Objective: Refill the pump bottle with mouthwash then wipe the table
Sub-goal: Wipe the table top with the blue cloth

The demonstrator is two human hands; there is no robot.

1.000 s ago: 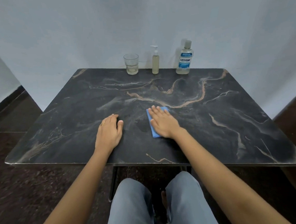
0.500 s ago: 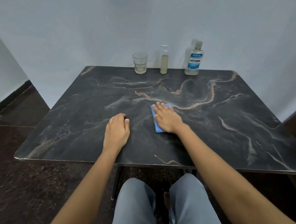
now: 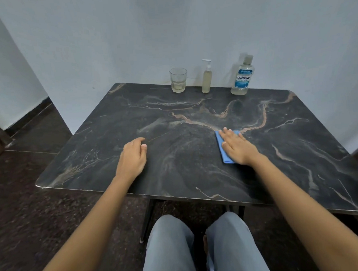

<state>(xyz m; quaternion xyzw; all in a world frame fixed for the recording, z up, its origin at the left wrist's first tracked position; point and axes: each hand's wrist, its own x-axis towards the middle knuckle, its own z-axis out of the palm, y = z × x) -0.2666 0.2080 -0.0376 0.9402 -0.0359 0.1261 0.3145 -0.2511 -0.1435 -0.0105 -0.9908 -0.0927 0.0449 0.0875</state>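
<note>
Pump bottle (image 3: 206,80) capped, upper centre — refill looks done; right hand (image 3: 238,147), fingers spread flat, presses cloth (image 3: 226,158) — worktop (image 3: 196,171) wiping unfinished.

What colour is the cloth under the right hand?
Light blue cloth, flat under the right hand; head view.

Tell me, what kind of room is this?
Probably a plain room at home: a dark marble-look table against a bare wall, holding mouthwash, a pump bottle and a glass.
</note>
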